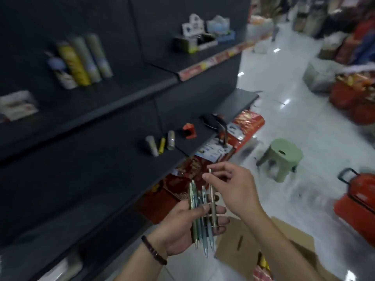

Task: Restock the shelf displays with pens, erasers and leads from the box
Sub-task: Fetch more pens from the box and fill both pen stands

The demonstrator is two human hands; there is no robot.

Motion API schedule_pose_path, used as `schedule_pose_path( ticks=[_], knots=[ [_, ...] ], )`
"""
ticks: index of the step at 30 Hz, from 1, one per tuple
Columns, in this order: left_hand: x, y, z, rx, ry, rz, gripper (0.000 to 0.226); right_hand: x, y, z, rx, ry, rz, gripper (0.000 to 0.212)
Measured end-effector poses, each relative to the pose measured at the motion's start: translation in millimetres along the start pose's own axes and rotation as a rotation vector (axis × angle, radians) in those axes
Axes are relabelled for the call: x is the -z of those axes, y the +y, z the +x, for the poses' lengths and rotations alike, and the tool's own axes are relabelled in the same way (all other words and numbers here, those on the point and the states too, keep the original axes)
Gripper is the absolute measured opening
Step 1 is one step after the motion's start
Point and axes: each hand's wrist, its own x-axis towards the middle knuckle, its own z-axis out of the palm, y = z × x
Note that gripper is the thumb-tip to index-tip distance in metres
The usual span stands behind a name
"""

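**Shop aisle, dark shelving: pens held in both hands above the box**

We are in an aisle with a glossy white floor (284, 122), and a run of dark shelves (101, 110) fills the left side. The view is blurred by motion, so we cannot read any labels.

- The left hand (178, 230) is palm up, low and centre. Its fingers and thumb are curled round a bundle of pens (197, 218).
- The pens lie across the palm. Their tips point down toward the wrist and their upper ends rise past the fingers.
- A dark bracelet (154, 250) sits on the left wrist.
- The right hand (235, 187) is just above and to the right of the left. Thumb and forefinger pinch the top end of a single beige pen (212, 199).
- That pen stands nearly upright at the right edge of the bundle, and its lower end is down among the left fingers. We cannot tell whether the left hand grips it too.
- A cardboard box (288, 242) stands open on the floor under the right forearm, below and right of both hands. Something red and yellow shows inside it, but it is too blurred to identify.

On the shelves:
- The upper shelf holds tall tubes (81, 61) standing together.
- Display boxes (203, 39) sit further along the same shelf.
- The middle shelf holds a few small tubes (160, 144), with a small orange-red item (189, 131) beside them. All are well apart from the hands.

On the floor:
- A green stool (281, 157) stands beyond the hands.
- A red basket (359, 201) is at the right edge.
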Motion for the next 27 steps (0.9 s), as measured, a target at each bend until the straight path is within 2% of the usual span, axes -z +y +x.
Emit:
schedule_pose_path(
  ticks=[5,8,12,16,19,22,27],
  knots=[
    [77,71,-71,-0.224,0.125,-0.027,0.017,-124,-73,25,0.187,-0.194,-0.005,0.013],
    [123,109,-106,-0.368,0.226,-0.074,0.012,-191,-110,44,0.306,-0.346,-0.008,0.022],
    [177,151,-145,-0.497,0.329,-0.137,0.03,-274,-147,70,0.415,-0.518,0.035,0.031],
    [224,191,-175,-0.573,0.426,-0.149,0.038,-345,-183,99,0.466,-0.568,0.161,0.032],
    [258,219,-190,-0.65,0.636,-0.109,0.033,-394,-212,121,0.505,-0.632,0.235,0.031],
    [289,243,-207,-0.749,0.833,-0.176,0.032,-444,-242,138,0.557,-0.698,0.277,0.033],
    [329,283,-245,-0.871,0.876,-0.364,0.016,-529,-280,154,0.607,-0.716,0.28,0.036]
  ],
)
